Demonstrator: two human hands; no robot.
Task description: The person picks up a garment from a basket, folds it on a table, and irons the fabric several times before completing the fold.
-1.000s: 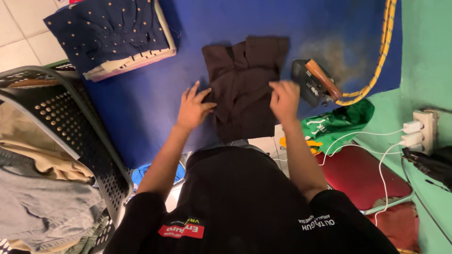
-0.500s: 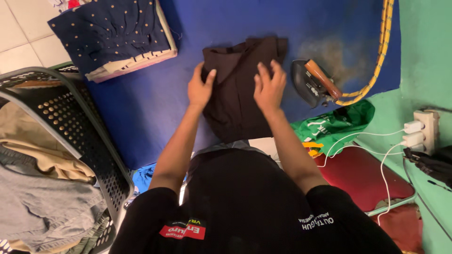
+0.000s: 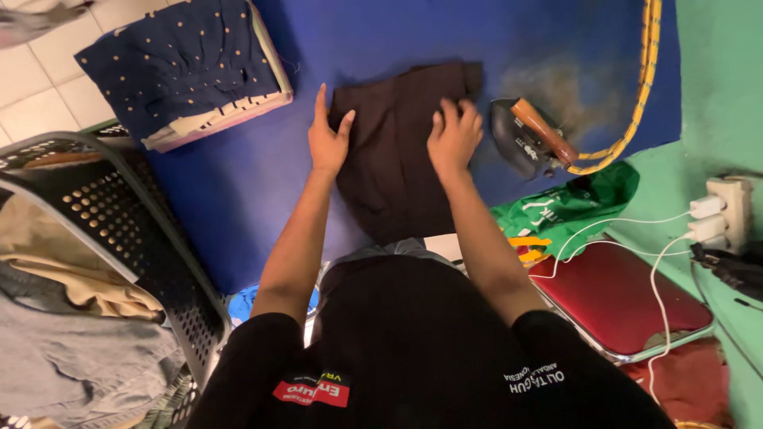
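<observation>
on the blue ironing surface point(image 3: 238, 191), the dark brown garment point(image 3: 397, 151) lies folded into a compact panel, edges roughly squared. left hand point(image 3: 327, 139) rests flat on its left edge, fingers extended, gripping nothing. right hand point(image 3: 453, 135) presses palm-down near the top right, fingers spread, also grasping nothing. judging by that, folding looks mostly done, smoothing in progress. iron point(image 3: 528, 135) sits just right of the garment, apart from both hands. folded dotted navy cloth point(image 3: 183, 63) lies at far left; laundry basket point(image 3: 103, 230) holds more clothes.
</observation>
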